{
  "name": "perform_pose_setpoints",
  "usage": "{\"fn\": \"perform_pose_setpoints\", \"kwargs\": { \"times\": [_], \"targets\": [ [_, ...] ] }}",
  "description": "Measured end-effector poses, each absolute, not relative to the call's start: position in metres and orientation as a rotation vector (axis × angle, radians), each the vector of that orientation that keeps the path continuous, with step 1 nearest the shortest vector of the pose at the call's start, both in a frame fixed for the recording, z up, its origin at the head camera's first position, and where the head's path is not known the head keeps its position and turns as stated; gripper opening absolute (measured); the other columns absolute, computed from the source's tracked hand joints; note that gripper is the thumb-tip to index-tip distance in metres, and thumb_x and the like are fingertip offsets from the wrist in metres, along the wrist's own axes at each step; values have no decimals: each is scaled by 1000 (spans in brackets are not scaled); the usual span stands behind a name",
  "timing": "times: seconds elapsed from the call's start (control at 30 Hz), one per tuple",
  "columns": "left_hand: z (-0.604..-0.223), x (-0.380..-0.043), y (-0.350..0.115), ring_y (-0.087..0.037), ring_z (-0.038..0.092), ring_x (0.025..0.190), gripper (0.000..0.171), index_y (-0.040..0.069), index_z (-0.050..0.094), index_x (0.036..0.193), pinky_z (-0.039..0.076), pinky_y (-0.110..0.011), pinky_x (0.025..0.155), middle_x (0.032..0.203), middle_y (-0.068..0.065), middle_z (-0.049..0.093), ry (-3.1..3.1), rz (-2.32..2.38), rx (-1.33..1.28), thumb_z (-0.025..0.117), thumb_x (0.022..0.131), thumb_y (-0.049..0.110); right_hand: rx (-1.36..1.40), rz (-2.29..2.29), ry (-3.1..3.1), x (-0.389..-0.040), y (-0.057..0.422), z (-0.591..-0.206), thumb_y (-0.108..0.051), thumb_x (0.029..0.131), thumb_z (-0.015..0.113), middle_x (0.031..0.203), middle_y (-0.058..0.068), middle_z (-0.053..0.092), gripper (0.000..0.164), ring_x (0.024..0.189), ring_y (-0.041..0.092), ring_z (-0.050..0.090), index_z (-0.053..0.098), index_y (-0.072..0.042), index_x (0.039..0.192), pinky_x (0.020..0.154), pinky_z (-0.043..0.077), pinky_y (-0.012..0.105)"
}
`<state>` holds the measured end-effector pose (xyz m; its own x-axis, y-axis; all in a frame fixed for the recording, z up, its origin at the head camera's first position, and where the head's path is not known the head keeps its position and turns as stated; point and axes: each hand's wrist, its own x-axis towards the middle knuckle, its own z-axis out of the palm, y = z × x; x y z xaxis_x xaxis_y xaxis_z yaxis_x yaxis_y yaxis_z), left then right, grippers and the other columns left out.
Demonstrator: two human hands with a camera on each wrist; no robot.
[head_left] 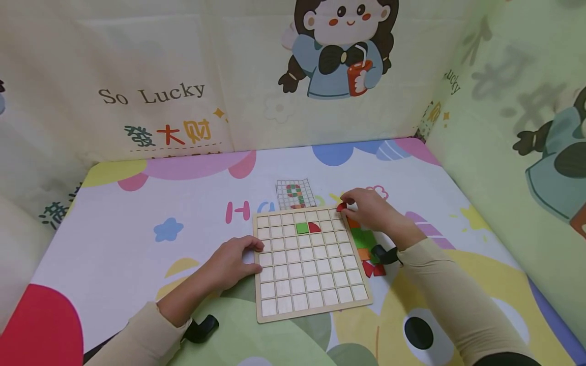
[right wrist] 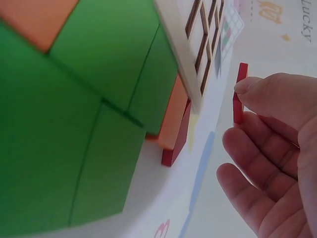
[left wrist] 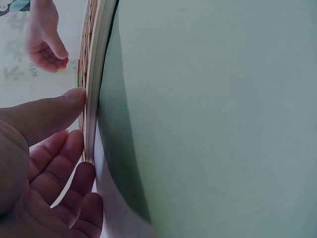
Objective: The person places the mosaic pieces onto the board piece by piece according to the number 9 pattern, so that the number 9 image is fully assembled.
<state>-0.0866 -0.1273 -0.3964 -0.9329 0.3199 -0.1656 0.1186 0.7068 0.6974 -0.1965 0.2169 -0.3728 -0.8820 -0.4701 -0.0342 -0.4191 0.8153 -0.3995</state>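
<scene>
A pale wooden grid board lies on the table. Within it, a green square tile and a red quarter-round tile sit side by side in the second row from the far edge. My left hand rests its thumb and fingers against the board's left edge, apart from one another. At the far right corner, my right hand pinches a red tile between thumb and forefinger. The right wrist view shows this tile edge-on, held clear of the board.
Right of the board lie green tiles, an orange tile and red tiles, partly under the right wrist. Beyond the far edge is a paper pattern card with a coloured figure on a grid. Printed cloth hangs behind.
</scene>
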Motion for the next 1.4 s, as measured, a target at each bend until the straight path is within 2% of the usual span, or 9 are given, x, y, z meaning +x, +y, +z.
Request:
{"fn": "perform_pose_setpoints", "kwargs": {
  "times": [0.27, 0.67, 0.9, 1.07, 1.4],
  "targets": [
    [-395, -87, -127, -26, 55, 110, 36, 10, 66, 116, 45, -45, 98, 108, 3, 66, 2650, 1049, 351, 81, 83, 11, -799, -586, 2858, -193, 210, -373, -12, 93, 71, 108, 15, 66, 30, 99, 31, 61, 65, 4, 117, 91, 52, 46],
    [-393, -87, -128, -25, 56, 111, 36, 9, 66, 116, 45, -45, 99, 108, 2, 65, 2642, 1056, 356, 81, 83, 10, -863, -565, 2826, -188, 195, -369, -12, 94, 71, 111, 14, 67, 32, 102, 30, 63, 65, 5, 120, 92, 51, 46],
    [-393, -88, -127, -25, 56, 110, 36, 9, 66, 115, 45, -45, 98, 107, 3, 66, 2648, 1049, 360, 82, 83, 10, -872, -526, 2803, -185, 183, -368, -17, 94, 71, 107, 10, 67, 28, 100, 28, 62, 67, 0, 117, 92, 50, 44],
    [-393, -88, -128, -26, 56, 111, 36, 9, 66, 116, 45, -45, 98, 107, 3, 66, 2649, 1043, 363, 81, 83, 10, -953, -530, 2794, -185, 175, -366, -14, 93, 71, 106, 9, 67, 26, 99, 27, 62, 68, 1, 115, 92, 50, 44],
    [-395, -87, -128, -25, 56, 111, 36, 9, 66, 116, 46, -45, 98, 108, 3, 66, 2647, 1055, 363, 82, 83, 11, -964, -543, 2726, -182, 161, -370, -12, 96, 68, 114, 12, 66, 29, 106, 27, 64, 65, 3, 120, 91, 52, 39]
  ]
}}
